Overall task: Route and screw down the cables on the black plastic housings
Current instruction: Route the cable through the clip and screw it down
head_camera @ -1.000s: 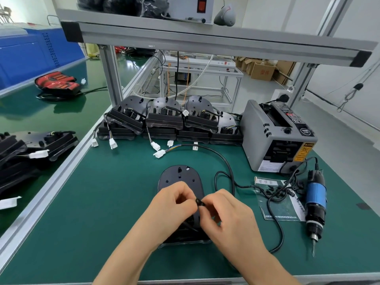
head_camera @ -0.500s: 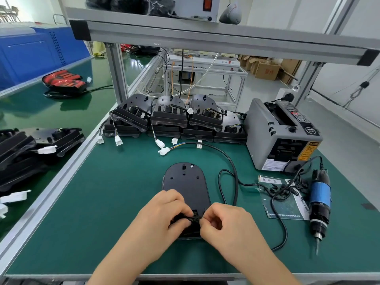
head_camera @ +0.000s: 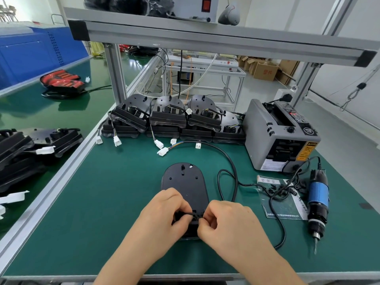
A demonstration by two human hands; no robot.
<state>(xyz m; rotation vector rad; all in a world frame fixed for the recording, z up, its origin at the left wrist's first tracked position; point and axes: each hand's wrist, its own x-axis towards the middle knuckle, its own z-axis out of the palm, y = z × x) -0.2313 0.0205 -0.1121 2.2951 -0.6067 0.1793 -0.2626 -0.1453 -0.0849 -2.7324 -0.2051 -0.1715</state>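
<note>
"At the near end of the black housing (head_camera: 183, 179), on the green mat (head_camera: 102, 192), why both hands?"
"Left hand (head_camera: 164, 210) and right hand (head_camera: 228, 221) each pinch the cable (head_camera: 227, 156), likely seating it for screwing."

Pinched a black cable (head_camera: 187, 213) with the left hand (head_camera: 164, 210) and right hand (head_camera: 228, 221) over the near end of a black housing (head_camera: 183, 182) on the green mat (head_camera: 102, 202), left of an electric screwdriver (head_camera: 318, 194).
</note>
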